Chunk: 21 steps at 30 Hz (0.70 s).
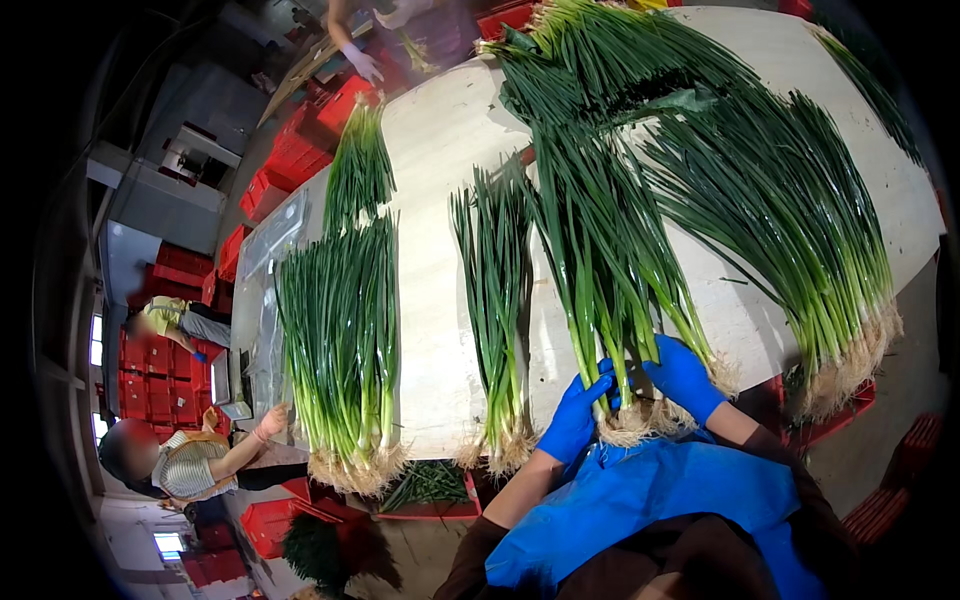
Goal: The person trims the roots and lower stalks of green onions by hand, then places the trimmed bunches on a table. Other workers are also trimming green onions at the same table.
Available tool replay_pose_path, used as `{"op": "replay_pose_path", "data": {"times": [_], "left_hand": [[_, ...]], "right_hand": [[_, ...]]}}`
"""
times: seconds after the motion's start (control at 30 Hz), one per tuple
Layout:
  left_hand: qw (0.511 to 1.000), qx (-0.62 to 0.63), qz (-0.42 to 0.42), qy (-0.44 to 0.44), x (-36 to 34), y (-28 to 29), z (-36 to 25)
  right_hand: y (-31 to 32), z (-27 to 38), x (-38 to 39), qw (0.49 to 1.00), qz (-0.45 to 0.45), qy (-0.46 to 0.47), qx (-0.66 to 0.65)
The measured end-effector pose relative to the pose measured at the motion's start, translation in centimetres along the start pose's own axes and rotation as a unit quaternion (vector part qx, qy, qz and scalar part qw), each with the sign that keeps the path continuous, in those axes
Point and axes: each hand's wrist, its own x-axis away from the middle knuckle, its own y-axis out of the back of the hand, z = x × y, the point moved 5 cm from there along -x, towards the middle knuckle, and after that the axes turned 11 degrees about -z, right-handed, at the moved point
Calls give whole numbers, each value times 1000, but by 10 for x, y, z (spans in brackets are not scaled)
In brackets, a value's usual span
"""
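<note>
Both my hands wear blue gloves and work at the root end of a loose pile of green onions (610, 270) on the pale table (430, 360). My left hand (578, 412) is closed around the white lower part of a stalk, just above the roots. My right hand (685, 382) is closed at the base of the stalks on the other side, its fingers partly hidden. Pale, stringy roots (630, 425) hang between the hands, near my blue apron (650, 485). A narrower bunch of green onions (495, 310) lies to the left of my left hand.
A wide row of green onions (340, 340) lies at the left, a large heap (800, 230) at the right. Red crates (300, 145) line the table's far left side. One person (190, 460) reaches to the table's left edge; another person's gloved hand (362, 65) shows beyond it.
</note>
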Motion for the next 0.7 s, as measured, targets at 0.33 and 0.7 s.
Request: {"op": "replay_pose_path", "data": {"times": [0.33,0.7], "left_hand": [[997,78,-3,28,7,33,-2],[993,-51,-71,-79,48,29,-3]], "right_hand": [[2,41,5,997,47,12,-61],[-67,69,-16,895,223,-139,-361]]}}
